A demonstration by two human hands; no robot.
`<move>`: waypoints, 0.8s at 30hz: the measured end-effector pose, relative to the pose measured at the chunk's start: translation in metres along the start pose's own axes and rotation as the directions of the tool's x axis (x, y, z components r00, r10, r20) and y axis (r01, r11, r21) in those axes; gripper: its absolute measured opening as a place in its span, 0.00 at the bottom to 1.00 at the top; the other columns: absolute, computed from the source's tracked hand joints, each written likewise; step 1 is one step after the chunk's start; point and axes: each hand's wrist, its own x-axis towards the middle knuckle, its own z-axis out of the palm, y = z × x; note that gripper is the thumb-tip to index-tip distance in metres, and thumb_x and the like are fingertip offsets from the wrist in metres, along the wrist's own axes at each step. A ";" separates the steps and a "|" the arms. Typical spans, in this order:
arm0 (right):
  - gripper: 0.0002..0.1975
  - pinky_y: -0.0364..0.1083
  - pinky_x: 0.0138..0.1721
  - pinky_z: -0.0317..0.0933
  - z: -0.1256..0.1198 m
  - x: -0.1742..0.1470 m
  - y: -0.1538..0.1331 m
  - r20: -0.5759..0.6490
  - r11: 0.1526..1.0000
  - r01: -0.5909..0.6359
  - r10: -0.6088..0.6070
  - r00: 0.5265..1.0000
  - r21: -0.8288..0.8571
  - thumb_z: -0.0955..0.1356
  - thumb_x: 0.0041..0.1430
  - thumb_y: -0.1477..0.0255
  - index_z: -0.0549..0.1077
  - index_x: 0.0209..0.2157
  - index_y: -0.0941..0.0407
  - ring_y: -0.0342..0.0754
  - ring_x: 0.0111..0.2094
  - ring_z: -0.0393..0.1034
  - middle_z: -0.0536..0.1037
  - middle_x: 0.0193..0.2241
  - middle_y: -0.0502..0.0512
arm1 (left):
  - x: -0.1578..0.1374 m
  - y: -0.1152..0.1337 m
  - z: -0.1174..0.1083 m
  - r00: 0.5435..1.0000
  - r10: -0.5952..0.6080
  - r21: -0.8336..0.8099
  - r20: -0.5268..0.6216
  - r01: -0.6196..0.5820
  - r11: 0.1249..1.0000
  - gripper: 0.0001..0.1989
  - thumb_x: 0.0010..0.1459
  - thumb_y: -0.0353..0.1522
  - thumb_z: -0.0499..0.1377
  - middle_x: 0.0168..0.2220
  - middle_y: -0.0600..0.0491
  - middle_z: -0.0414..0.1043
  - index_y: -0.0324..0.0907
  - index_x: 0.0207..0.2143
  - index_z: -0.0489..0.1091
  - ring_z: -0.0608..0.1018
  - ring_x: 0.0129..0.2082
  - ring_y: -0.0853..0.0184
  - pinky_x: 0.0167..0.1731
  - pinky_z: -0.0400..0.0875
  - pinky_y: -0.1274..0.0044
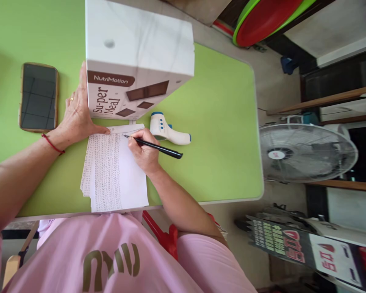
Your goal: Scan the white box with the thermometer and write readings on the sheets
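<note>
My right hand [144,152] grips a black pen [171,153], its tip on the upper part of a sheet of paper [134,183]. Rows of small handwritten marks fill the sheet's left part; the right part is blank. More written sheets [86,179] stick out beneath it on the left. My left hand [75,116] lies open, thumb stretched onto the paper's top left edge and fingers along the left side of a white NutriMotion box [140,44]. Beyond my right hand lies a white and blue infrared thermometer [178,137].
A phone in a brown-edged case [38,97] lies left of my left hand. The green table [225,134] has a rounded right corner. Past it stand a round fan [308,152] and a dark printed sign [276,238]. Red and green round plastic items [262,20] are at the top right.
</note>
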 end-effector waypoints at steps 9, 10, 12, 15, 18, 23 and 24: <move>0.06 0.41 0.24 0.60 0.000 -0.001 0.000 -0.003 1.000 -0.025 0.025 1.000 0.013 0.65 0.57 0.73 0.64 0.26 0.52 0.39 0.21 0.61 0.67 0.20 0.42 | 0.000 -0.002 0.000 1.000 0.028 0.025 -0.009 -0.028 0.999 0.60 0.23 0.58 0.74 0.59 0.42 0.64 0.47 0.58 0.60 0.55 0.66 0.31 0.62 0.50 0.42; 0.06 0.42 0.24 0.60 0.000 -0.001 0.000 -0.012 0.999 -0.035 0.035 0.999 0.013 0.65 0.57 0.73 0.64 0.26 0.52 0.39 0.21 0.61 0.67 0.20 0.43 | 0.000 -0.002 0.000 0.999 0.031 0.025 -0.008 -0.030 0.999 0.60 0.24 0.59 0.74 0.59 0.43 0.64 0.46 0.59 0.60 0.55 0.66 0.31 0.62 0.50 0.41; 0.06 0.42 0.24 0.59 0.000 -0.001 0.000 -0.040 0.998 -0.063 0.064 0.997 0.007 0.65 0.57 0.72 0.64 0.26 0.52 0.39 0.21 0.61 0.67 0.20 0.43 | 0.000 -0.003 0.000 1.000 0.028 0.019 -0.008 -0.028 0.999 0.60 0.24 0.59 0.74 0.59 0.43 0.64 0.47 0.59 0.60 0.54 0.66 0.31 0.62 0.49 0.41; 0.06 0.42 0.24 0.59 0.001 -0.002 0.001 -0.070 0.996 -0.087 0.087 0.994 -0.004 0.65 0.56 0.71 0.64 0.26 0.52 0.40 0.21 0.60 0.67 0.20 0.43 | 0.000 -0.004 0.000 1.000 0.020 -0.009 -0.007 -0.020 1.000 0.60 0.23 0.59 0.74 0.60 0.42 0.63 0.50 0.59 0.60 0.52 0.67 0.32 0.64 0.47 0.42; 0.06 0.42 0.25 0.59 0.001 -0.002 0.002 -0.061 0.996 -0.083 0.081 0.995 -0.029 0.64 0.56 0.71 0.63 0.26 0.52 0.39 0.21 0.60 0.66 0.20 0.43 | 0.000 -0.002 0.000 1.000 0.006 -0.017 0.001 -0.006 1.000 0.60 0.24 0.60 0.73 0.60 0.42 0.63 0.51 0.60 0.59 0.51 0.68 0.32 0.65 0.45 0.42; 0.07 0.42 0.24 0.59 0.000 0.000 0.001 -0.039 0.998 -0.058 0.057 0.998 -0.028 0.64 0.57 0.71 0.63 0.26 0.52 0.39 0.21 0.59 0.66 0.20 0.43 | 0.000 0.000 -0.001 1.000 0.002 0.001 -0.004 -0.002 1.000 0.59 0.23 0.59 0.74 0.59 0.43 0.64 0.51 0.59 0.60 0.53 0.67 0.32 0.65 0.45 0.42; 0.07 0.42 0.24 0.59 0.000 0.000 0.001 -0.040 0.999 -0.052 0.052 0.998 -0.016 0.65 0.57 0.71 0.63 0.26 0.52 0.39 0.21 0.59 0.66 0.20 0.43 | 0.000 0.000 -0.001 1.000 0.005 0.005 -0.008 -0.005 1.000 0.59 0.23 0.58 0.74 0.59 0.43 0.64 0.51 0.59 0.61 0.53 0.67 0.32 0.65 0.46 0.43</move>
